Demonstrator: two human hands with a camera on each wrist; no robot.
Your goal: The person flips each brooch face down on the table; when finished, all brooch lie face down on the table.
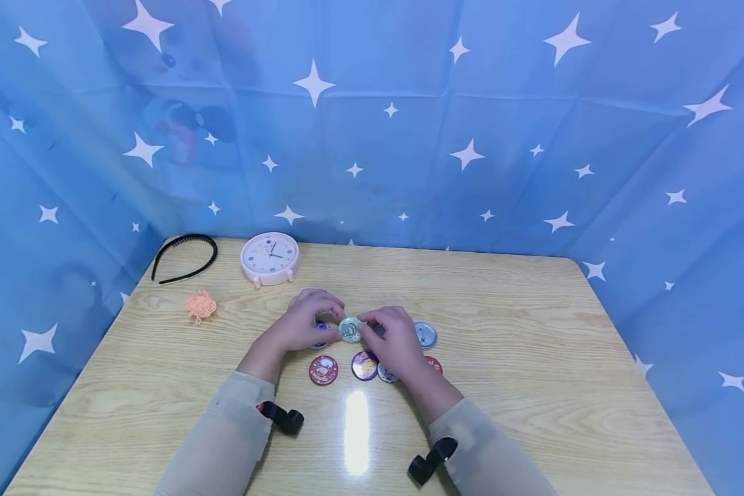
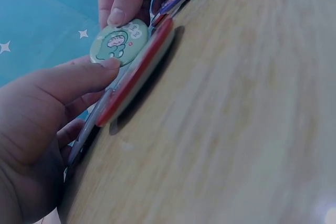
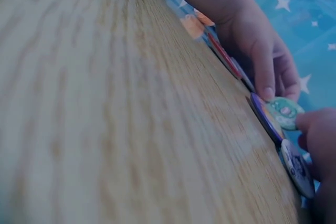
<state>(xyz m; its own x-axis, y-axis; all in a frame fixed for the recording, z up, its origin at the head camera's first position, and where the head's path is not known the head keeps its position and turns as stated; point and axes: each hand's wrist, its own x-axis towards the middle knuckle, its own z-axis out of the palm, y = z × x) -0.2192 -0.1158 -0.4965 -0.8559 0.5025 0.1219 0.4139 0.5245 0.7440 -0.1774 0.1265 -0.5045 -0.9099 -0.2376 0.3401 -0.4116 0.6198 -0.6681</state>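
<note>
A round green pin badge point(image 1: 350, 330) with a cartoon figure stands tilted between both hands. My left hand point(image 1: 306, 321) pinches its left edge with thumb and fingers. From the opposite side my right hand point(image 1: 398, 344) pinches the other edge, thumb and fingertip showing in the left wrist view. A blue-purple badge point(image 1: 322, 336) peeks out from beneath the left hand. Closer to me lie a dark red badge point(image 1: 324, 370) and a purple badge point(image 1: 365, 366). The right hand partly covers a white-and-blue badge point(image 1: 387, 375) and a red one point(image 1: 435, 363).
A pale blue-grey badge point(image 1: 426, 335) lies right of the right hand. Farther back on the wooden table point(image 1: 533, 386) are a pink alarm clock point(image 1: 271, 257), a black headband point(image 1: 213, 253) and a peach yarn bundle point(image 1: 201, 306). A starry blue curtain point(image 1: 372, 138) hangs behind.
</note>
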